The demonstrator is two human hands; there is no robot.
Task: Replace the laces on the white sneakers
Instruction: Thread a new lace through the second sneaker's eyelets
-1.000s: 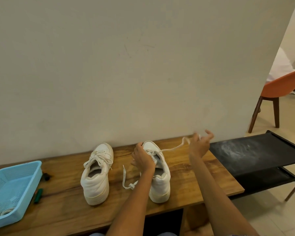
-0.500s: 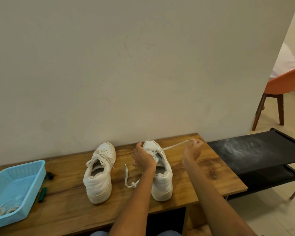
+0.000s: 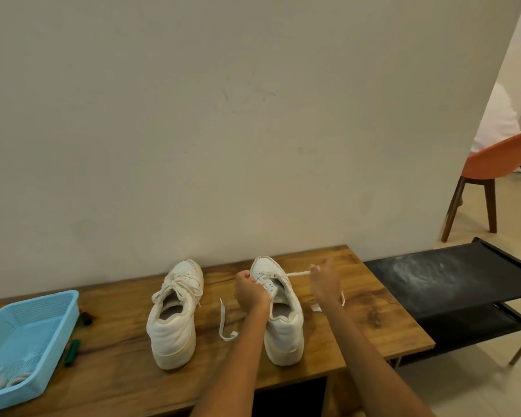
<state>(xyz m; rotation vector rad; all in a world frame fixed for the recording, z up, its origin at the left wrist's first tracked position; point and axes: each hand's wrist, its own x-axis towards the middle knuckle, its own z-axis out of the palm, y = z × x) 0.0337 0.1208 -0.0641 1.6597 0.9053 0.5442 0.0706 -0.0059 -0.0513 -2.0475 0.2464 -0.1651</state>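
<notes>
I see two white sneakers standing heel-toward-me on the wooden table (image 3: 373,320), toes at the wall. The left sneaker (image 3: 175,314) is fully laced and untouched. My left hand (image 3: 248,291) is curled against the right sneaker (image 3: 283,311) at its eyelets, gripping there; what exactly the fingers pinch I cannot tell. My right hand (image 3: 324,284) sits just right of that shoe, fingertips pinching the lace (image 3: 297,273), which runs taut from the eyelets across to it. A loose end of lace (image 3: 223,322) lies on the wood between the shoes. At the table's left edge sits a blue basket (image 3: 42,314) with pale laces in its near corner
</notes>
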